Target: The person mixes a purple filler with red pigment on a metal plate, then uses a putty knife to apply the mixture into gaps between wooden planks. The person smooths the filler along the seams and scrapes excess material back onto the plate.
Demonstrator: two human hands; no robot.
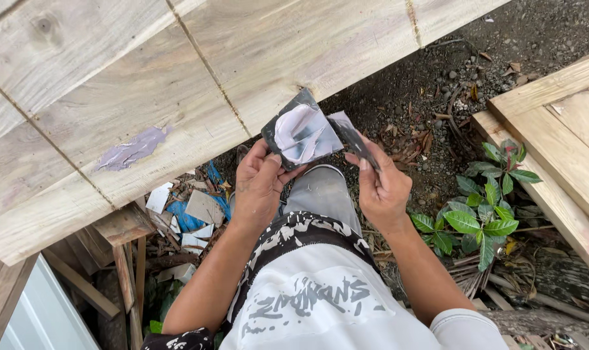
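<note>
Below plank edge: left hand (259, 185) grips putty-smeared tile (301, 129) (pale filler); right hand (382, 188) clasps scraper (351, 135).

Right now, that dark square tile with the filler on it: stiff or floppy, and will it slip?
The dark tile probably is stiff: it stays flat though the left hand pinches only its lower corner. The pale filler looks wet and thick, so it would likely smear if touched. The right hand holds a thin scraper, likely a little flexible.
</note>
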